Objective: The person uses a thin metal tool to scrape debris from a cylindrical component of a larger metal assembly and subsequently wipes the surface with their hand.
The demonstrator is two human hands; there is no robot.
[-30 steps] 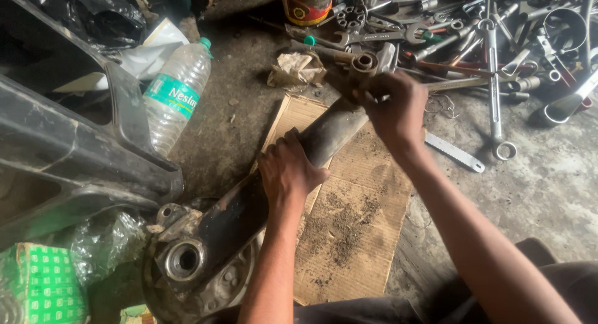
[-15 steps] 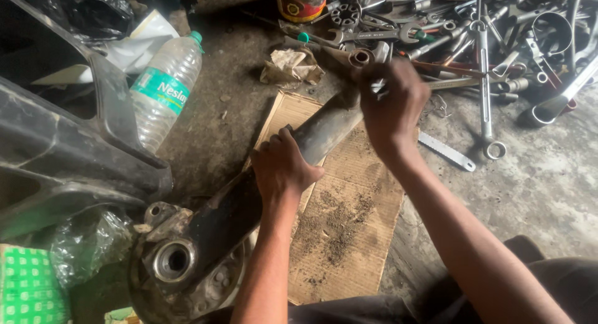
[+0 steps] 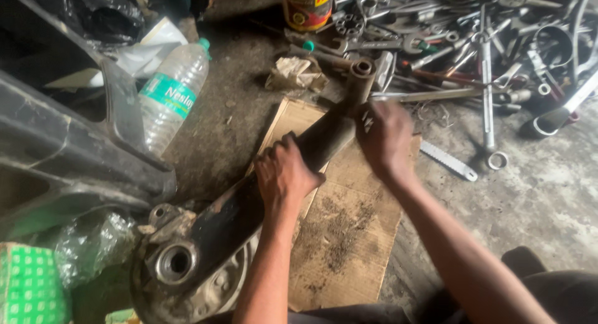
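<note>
The left hand [image 3: 283, 174] is wrapping a closed grip around the middle of a long, dark, greasy metal arm [image 3: 246, 209], fingers curling over its upper side. The right hand [image 3: 385, 140] is resting against the same arm higher up, near its tubular end [image 3: 362, 72]; it is blurred, so whether that grip is closed on the arm or on some small thing cannot be told. The arm is lying slantwise across a sheet of cardboard [image 3: 349, 237] on the concrete floor [image 3: 548, 193], its far end pointing towards the tools and its near end joining a round hub with a bearing hole [image 3: 174, 262]. Dirt is lying scattered on the cardboard below the hands. A plastic water bottle [image 3: 171, 103] is lying to the left beside a dark plastic panel [image 3: 68, 150]. Spanners and other tools [image 3: 473, 44] are lying heaped at upper right, with a yellow tin [image 3: 306, 6] and a crumpled rag [image 3: 294, 74] just beside them.
</note>
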